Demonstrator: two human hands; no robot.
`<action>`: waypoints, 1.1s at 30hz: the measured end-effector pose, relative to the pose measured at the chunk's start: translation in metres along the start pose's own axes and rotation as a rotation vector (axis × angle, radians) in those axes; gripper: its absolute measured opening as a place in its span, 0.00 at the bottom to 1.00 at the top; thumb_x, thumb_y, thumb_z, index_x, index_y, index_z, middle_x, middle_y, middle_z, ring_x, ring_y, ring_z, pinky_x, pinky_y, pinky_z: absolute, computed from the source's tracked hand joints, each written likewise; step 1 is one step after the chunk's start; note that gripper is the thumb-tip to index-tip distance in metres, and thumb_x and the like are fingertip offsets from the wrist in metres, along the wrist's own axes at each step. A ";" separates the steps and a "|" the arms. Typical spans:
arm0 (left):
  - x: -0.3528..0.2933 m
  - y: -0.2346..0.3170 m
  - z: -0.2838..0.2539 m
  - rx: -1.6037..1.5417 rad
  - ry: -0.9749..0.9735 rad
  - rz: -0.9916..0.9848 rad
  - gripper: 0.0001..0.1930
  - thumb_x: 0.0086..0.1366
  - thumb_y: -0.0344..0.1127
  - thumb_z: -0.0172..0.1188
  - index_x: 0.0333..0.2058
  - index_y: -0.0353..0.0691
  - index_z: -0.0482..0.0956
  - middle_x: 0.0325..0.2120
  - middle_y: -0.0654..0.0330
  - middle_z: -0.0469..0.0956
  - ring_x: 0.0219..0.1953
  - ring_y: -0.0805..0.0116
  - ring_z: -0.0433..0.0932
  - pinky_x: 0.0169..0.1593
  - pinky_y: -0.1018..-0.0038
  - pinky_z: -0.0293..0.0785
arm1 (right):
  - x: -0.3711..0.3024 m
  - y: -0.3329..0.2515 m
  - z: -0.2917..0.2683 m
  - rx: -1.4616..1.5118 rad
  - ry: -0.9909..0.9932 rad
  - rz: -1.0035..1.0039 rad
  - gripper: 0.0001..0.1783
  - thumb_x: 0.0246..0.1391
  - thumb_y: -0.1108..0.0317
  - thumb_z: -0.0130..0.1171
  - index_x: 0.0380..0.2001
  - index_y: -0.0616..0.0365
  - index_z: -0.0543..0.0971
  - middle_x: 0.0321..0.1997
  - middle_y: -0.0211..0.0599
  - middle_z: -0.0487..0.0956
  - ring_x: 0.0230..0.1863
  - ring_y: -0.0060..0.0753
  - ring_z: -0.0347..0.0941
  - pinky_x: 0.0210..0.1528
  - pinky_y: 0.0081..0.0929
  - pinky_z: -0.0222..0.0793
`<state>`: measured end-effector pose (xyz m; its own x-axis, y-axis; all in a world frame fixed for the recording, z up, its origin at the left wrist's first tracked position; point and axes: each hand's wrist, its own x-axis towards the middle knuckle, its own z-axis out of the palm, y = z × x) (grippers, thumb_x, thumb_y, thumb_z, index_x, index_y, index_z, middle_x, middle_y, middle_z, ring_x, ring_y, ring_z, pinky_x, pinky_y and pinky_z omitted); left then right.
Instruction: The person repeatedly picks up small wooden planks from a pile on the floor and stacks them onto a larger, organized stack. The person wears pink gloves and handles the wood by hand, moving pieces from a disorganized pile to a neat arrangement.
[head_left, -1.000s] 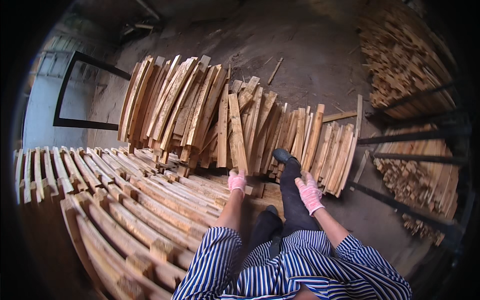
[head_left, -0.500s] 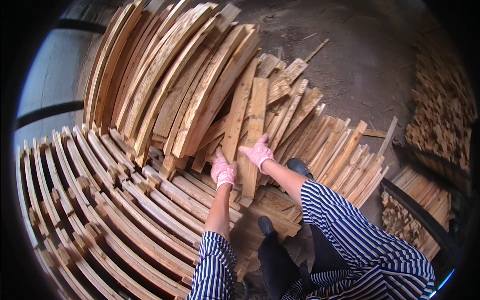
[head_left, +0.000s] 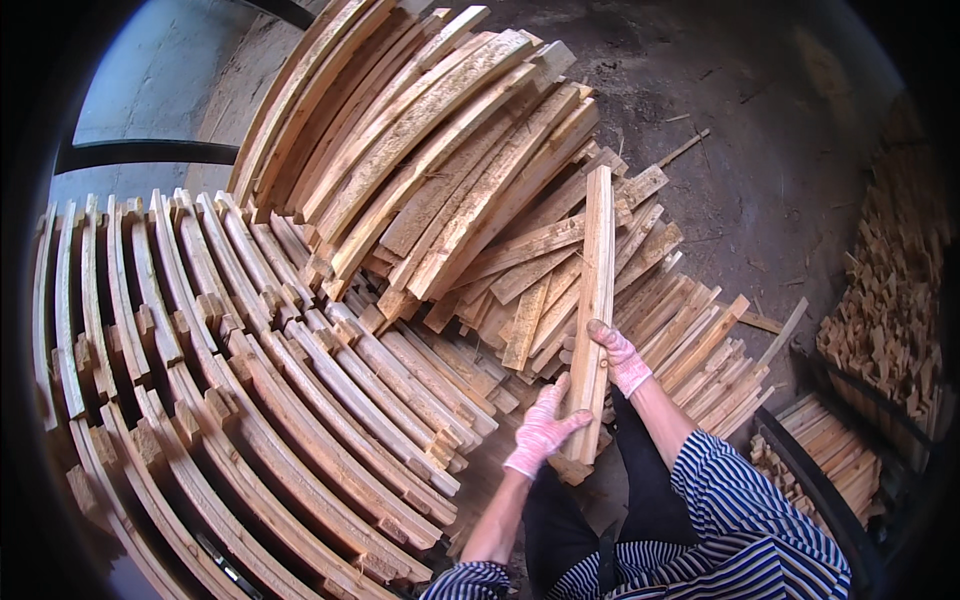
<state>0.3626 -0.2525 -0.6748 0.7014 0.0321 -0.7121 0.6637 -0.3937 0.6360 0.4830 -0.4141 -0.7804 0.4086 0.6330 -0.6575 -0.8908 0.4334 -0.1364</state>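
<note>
A long pale wooden board (head_left: pixel 597 265) is held up in front of me, its near end tilted down toward my legs. My right hand (head_left: pixel 620 360), in a pink-and-white glove, is closed around its middle from the right side. On the board's left, near the lower end, my left hand (head_left: pixel 548 432) has its thumb and fingers spread; whether the fingertips touch the wood I cannot tell. Behind the board lies a loose heap of wooden pieces (head_left: pixel 535 245), partly hidden by it.
Rows of stacked wooden slats (head_left: pixel 290 410) fill the left side. Above them leans a tall stack of long boards (head_left: pixel 430 150). Shorter sticks (head_left: pixel 700 340) lie to the right. Black metal bars (head_left: pixel 820 470) edge more cut wood (head_left: pixel 890 320) at the far right.
The board has come off the heap, closer to me and to the right. My right hand has closed around it; my left hand has moved down and right. The view has shifted.
</note>
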 end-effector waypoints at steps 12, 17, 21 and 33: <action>0.169 0.072 -0.220 -0.428 1.056 -0.311 0.43 0.65 0.58 0.60 0.66 0.29 0.61 0.56 0.36 0.73 0.57 0.50 0.74 0.58 0.55 0.71 | 0.192 -0.100 0.162 -0.207 -0.046 -0.466 0.51 0.55 0.36 0.59 0.72 0.53 0.56 0.76 0.44 0.50 0.69 0.48 0.40 0.66 0.53 0.36; 0.139 0.044 -0.180 -0.414 1.060 -0.378 0.49 0.61 0.59 0.63 0.68 0.29 0.54 0.59 0.33 0.68 0.50 0.53 0.78 0.55 0.61 0.76 | 0.173 -0.076 0.150 -0.337 0.173 -0.199 0.38 0.64 0.49 0.55 0.73 0.47 0.58 0.80 0.39 0.46 0.80 0.49 0.34 0.79 0.53 0.28; 0.115 0.067 -0.106 -0.437 0.762 -0.361 0.52 0.51 0.60 0.72 0.64 0.29 0.61 0.62 0.35 0.65 0.60 0.46 0.70 0.66 0.56 0.68 | 0.183 -0.073 0.044 -0.433 0.131 -0.386 0.34 0.68 0.51 0.49 0.72 0.52 0.59 0.79 0.33 0.54 0.79 0.31 0.44 0.79 0.31 0.36; 0.187 0.015 -0.083 -0.324 0.206 -0.052 0.55 0.54 0.68 0.69 0.68 0.32 0.58 0.51 0.40 0.78 0.47 0.57 0.81 0.52 0.64 0.79 | 0.151 -0.079 -0.010 -0.209 0.249 0.042 0.21 0.59 0.64 0.64 0.55 0.57 0.80 0.59 0.37 0.80 0.62 0.34 0.72 0.69 0.29 0.62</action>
<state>0.5255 -0.1758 -0.7733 0.6800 0.2413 -0.6923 0.7246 -0.0767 0.6849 0.6135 -0.3587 -0.8763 0.3328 0.4598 -0.8233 -0.9378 0.2528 -0.2379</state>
